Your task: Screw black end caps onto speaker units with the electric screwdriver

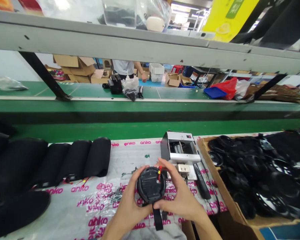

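Between my two hands is a round black plastic part (151, 186), its inner face turned up toward me. My left hand (133, 200) curls round its left rim, and my right hand (176, 191) grips the right rim, with the thumb low near a black strap (157, 217) that hangs down from it. A small red and yellow wire connector (159, 172) sticks up at the part's upper right. Just beyond my right hand stands a silver bench machine (181, 156) with a metal block (184, 169) in front.
Several black fabric tubes (98, 156) lie on the left of the printed plastic sheet (83, 201). At right, a cardboard box (236, 208) holds many black round parts (267, 176). A black-handled tool (202, 181) and cable lie between. Overhead runs a shelf (140, 45); a person (125, 68) stands behind.
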{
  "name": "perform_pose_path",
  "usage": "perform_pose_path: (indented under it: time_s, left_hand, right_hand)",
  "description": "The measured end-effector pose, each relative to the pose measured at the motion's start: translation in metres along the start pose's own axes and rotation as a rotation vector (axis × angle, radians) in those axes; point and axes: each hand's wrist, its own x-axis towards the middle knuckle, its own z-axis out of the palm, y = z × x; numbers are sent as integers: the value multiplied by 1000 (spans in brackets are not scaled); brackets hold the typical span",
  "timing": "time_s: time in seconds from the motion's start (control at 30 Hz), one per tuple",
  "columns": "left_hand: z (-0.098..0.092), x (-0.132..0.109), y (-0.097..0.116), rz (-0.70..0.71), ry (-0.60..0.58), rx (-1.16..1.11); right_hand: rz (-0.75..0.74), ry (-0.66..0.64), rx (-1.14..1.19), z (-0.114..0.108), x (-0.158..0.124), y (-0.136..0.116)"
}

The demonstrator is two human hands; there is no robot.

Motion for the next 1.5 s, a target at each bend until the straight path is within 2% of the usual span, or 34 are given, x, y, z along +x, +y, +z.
perform_pose_path:
  time_s: [0.13,0.2,0.27,0.33,0.47,0.7,0.87,0.97,1.03,1.37,1.5]
  left_hand:
    - [-36,8,21,40,-172,-119]
    - [-53,20,36,66,-121,-135]
    - [-61,36,52,88,-5,-13]
    - [-61,53,66,127,19,155]
    - [-50,77,82,232,-76,381]
    - [-52,85,91,400,-258,560]
    - [-53,80,97,369,-185,626]
    - [-51,78,96,363,-211,637]
    - [-49,77,94,357,-225,626]
    - [-40,73,89,341,-140,542]
    - [-37,67,87,379,-100,554]
  right_hand:
    - [16,-34,40,-2,-3,6]
    - [-6,-20,88,4,-2,9]
    - [-38,-2,99,10,-2,10]
    - [-91,34,82,14,-1,12]
    - [-199,87,106,18,-1,19]
    - [-235,147,59,26,-2,33]
    - [-283,167,39,29,-1,31]
    - [-280,179,-2,29,-2,30]
    - [-283,188,-26,29,-2,30]
    - [-301,185,-57,23,-2,22]
    - [-265,173,-82,24,-5,23]
